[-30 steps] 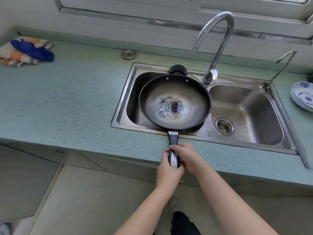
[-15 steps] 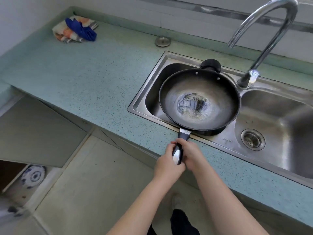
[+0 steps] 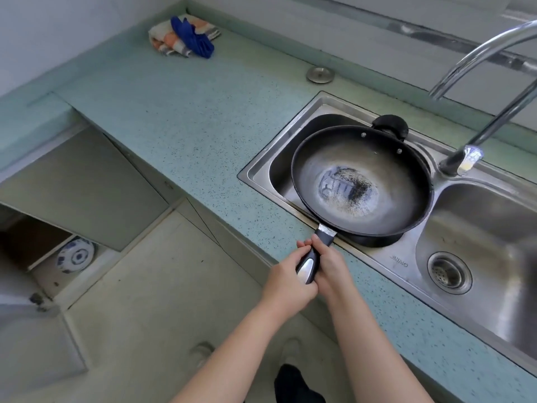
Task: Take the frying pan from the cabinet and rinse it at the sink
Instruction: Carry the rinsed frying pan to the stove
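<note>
The black frying pan [image 3: 361, 181] sits over the left basin of the steel double sink [image 3: 386, 258], its base worn pale in the middle and its small helper knob at the far rim. Its long black handle sticks out over the counter's front edge. My left hand [image 3: 286, 282] and my right hand [image 3: 331, 266] both grip that handle, one on each side. The curved chrome faucet [image 3: 476, 82] arches at the right, with its spout to the right of the pan. No water is visible from it.
A folded cloth with a blue rag [image 3: 186, 36] lies at the counter's far left. A round metal cap [image 3: 320, 74] sits behind the sink. Below left, an open cabinet [image 3: 37, 242] holds a blue-and-white dish [image 3: 76, 255]. The right basin's drain [image 3: 449, 271] is uncovered.
The view has swung left and down, bringing the open cabinet into sight. Both hands keep their grip on the handle and the pan stays over the left basin.
</note>
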Tool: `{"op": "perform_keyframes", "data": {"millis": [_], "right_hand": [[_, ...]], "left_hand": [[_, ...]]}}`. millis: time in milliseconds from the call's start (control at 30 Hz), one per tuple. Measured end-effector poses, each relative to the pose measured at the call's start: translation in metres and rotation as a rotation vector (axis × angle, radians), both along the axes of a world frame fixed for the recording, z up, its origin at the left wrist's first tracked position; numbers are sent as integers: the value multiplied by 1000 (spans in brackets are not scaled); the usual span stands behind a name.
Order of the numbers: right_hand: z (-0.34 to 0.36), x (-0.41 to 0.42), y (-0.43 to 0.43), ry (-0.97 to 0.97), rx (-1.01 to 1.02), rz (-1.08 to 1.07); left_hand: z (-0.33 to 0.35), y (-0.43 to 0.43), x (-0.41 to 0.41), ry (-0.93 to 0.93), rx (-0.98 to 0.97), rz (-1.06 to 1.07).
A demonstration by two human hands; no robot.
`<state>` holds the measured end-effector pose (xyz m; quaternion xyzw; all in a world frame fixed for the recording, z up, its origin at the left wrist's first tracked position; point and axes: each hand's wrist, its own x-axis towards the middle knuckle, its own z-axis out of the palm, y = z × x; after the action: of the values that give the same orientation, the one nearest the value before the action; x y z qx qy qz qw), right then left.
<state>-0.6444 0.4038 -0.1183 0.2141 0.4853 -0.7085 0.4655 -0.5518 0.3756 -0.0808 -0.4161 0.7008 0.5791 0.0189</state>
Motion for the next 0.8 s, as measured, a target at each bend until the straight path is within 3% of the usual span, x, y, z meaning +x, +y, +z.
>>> {"op": "perform_keyframes", "data": {"millis": [433, 800], "right_hand": [[33, 35, -36, 93, -66, 106], [61, 105, -111, 187, -108, 422]], "left_hand": [[17, -19, 41, 123, -106, 164], [33, -65, 111, 211, -219, 456]]}}
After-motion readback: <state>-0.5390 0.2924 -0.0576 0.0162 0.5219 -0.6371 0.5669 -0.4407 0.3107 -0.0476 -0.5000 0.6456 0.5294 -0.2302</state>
